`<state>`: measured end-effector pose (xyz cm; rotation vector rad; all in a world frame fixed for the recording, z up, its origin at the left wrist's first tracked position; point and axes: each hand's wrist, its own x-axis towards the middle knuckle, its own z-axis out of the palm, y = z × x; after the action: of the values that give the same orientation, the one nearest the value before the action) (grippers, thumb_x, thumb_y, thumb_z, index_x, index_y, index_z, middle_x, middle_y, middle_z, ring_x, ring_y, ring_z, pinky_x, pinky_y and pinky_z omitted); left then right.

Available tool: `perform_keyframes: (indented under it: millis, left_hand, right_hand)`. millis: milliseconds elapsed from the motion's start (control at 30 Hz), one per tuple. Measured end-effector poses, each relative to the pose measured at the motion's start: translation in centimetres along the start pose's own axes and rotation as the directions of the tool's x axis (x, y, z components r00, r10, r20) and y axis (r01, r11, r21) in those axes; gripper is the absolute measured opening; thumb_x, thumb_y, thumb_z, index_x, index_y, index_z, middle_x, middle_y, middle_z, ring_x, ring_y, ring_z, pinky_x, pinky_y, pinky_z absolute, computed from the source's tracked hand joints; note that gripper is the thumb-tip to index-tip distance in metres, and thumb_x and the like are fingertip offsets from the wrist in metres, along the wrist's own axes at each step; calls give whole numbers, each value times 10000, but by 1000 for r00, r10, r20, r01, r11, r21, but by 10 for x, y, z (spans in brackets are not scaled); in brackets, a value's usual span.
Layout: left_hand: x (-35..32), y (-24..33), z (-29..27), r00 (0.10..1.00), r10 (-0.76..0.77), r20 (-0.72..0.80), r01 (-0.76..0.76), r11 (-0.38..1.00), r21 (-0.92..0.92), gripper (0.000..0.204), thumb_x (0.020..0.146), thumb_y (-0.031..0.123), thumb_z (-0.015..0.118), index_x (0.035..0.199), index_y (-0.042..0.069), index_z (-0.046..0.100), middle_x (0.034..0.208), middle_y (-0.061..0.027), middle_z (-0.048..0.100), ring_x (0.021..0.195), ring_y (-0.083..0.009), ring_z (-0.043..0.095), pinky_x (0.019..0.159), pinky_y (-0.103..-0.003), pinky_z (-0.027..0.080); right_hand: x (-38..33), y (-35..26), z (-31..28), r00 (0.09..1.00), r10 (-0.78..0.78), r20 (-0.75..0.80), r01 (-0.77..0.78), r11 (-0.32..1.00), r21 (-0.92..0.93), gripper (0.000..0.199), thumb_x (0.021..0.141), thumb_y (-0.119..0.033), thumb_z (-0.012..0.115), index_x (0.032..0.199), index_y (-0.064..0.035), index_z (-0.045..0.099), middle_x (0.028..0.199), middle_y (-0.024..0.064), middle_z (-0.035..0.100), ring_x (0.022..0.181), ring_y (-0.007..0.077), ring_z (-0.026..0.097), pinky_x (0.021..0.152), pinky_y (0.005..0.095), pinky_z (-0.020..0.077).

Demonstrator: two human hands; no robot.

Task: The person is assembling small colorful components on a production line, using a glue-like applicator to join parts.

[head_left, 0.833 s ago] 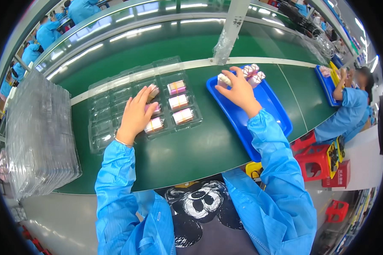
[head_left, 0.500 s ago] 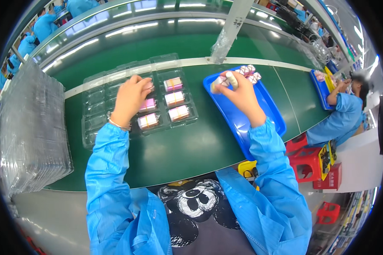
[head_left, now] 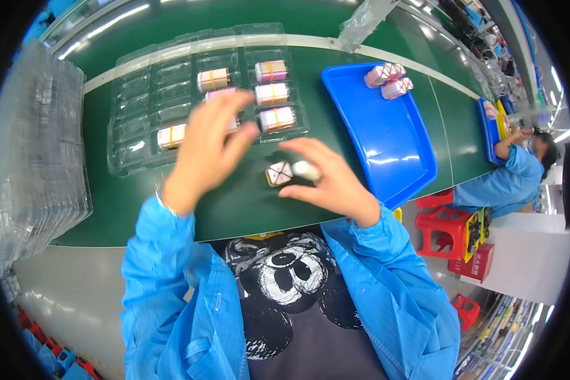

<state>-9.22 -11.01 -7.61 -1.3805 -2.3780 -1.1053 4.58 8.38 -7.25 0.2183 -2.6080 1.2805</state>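
Note:
My left hand [head_left: 210, 142], smeared by motion, is over the near side of the clear plastic tray [head_left: 130, 166], fingers stretched out and thumb apart. Beneath and around it, several small white-and-pink packs with yellow bands, like battery packs, lie in the pockets; one banded pack [head_left: 272, 94] is in the right column. On the green table in front of the tray stands a single pack [head_left: 278, 173], its crossed end facing up. My right hand [head_left: 332, 180] is open beside it, thumb and forefinger spread to either side. One fingertip of that hand looks white, perhaps covered.
To the right, a blue tray [head_left: 380, 149] holds several packs [head_left: 386, 79] at its far end. A tall stack of clear trays [head_left: 38, 152] stands at the left. At the far right a person in blue [head_left: 503, 174] sits near red stools [head_left: 443, 228].
My right hand has moved from the blue tray to the table, where a pack now stands. My left hand has let go of the pack in the far pocket and come nearer. The view has shifted.

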Motion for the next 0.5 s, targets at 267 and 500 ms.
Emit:
perform_keyframes:
  millis: [267,500]
  left_hand:
    - [-58,54,65,925,-357,128,366,750,-551,488,724,86,770,1173,25,590,1110,-146,635,1019,-270,625,882,-340,480]
    - [-66,55,69,970,-228,83,239,843,-482,408,743,77,750,1126,72,609,1077,-106,655,939,-278,649,794,-342,530]
  right_hand:
    - [-1,5,-9,916,148,-372,270,457,847,258,987,-248,455,859,-31,515,763,136,569,438,79,385,398,202,300]
    - [-5,-5,8,965,-15,-261,212,630,747,311,979,-271,480,773,-39,500,673,101,543,460,66,373,399,213,297]
